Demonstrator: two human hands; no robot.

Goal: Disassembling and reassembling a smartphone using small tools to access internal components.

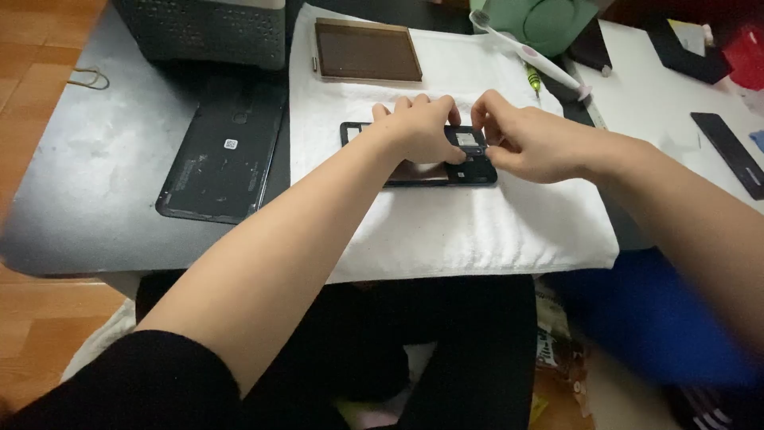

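From the head camera, both bare hands meet over an opened dark phone that lies flat on a white cloth spread across the table. The left hand lies palm down on the middle of the phone, its fingers curled and its grip closed loosely against the body, pressing it to the cloth. The right hand sits just beside it at the phone's right end, thumb and forefinger pinched nearly shut on a small grey metal part at the top corner of the phone; whether that part is lifted free or seated in the phone cannot be told. The two grips almost touch, with the metal part between them. Beyond the left grip, further up the cloth, lies a flat brown rectangular tray. Well to the left of that grip, off the cloth, a black phone back cover rests inside up on the dark table, and above it stands a grey perforated box. Beyond the right grip a white and pink handled tool lies slanting past the cloth's far corner, with a small green-handled screwdriver just beside it. Far to the right of the right grip, a second dark phone-shaped slab lies on a white surface.
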